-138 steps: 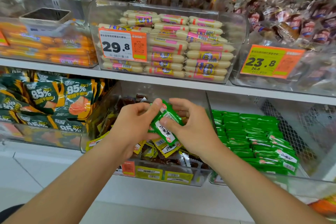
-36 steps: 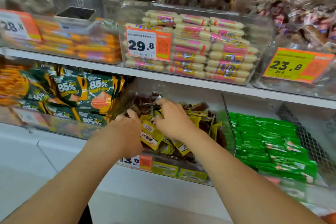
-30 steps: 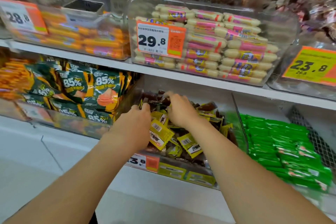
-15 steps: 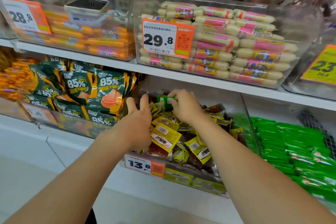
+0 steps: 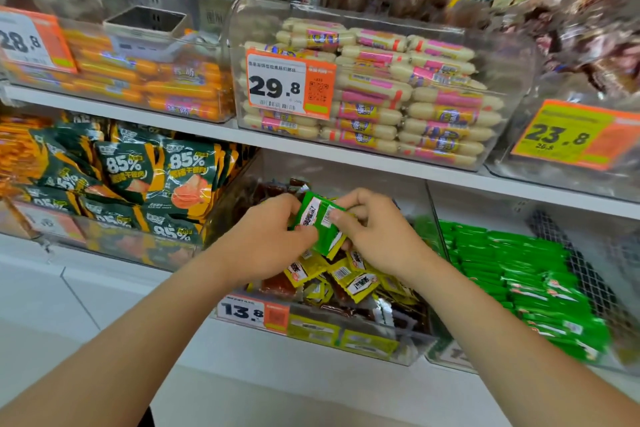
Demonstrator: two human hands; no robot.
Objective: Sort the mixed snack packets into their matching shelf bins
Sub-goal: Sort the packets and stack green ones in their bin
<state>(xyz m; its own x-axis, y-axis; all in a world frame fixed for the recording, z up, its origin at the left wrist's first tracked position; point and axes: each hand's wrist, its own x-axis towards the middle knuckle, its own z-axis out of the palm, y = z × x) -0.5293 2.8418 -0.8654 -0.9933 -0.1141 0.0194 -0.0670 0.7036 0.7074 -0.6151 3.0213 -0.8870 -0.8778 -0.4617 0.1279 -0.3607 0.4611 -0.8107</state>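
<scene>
Head view, the only one. Looking down along two bare forearms at the lower shelf.

Holding green packets between both hands, just above the heap of yellow packets in the middle bin. Hard to tell whether one packet or a few stacked.

Left hand: grip clamped on the packets' left edge, thumb on top, fingers curled beneath. Right hand: grip likewise clamped, thumb and forefinger pinching the right edge beside the barcode.

Held two-handed most likely to square the bunch into one tidy handful before carrying it off. Lifted clear of the heap, probably so as not to drag yellow ones along.

Judged as strays: green among yellow and brown, so out of place here. Matching home just to the right, past the clear divider: the right bin, lined with green rows of what looks like the same kind. Next, presumably, a short carry rightward over the divider and a flat lay onto those rows. Worth combing the yellow heap again afterwards; no telling from here about more green buried below.

Elsewhere, untouched: a price tag reading 13.8 on the middle bin's front, dark green pouches in the bin to the left, and pink-banded sausages and orange sausages on the shelf above.
</scene>
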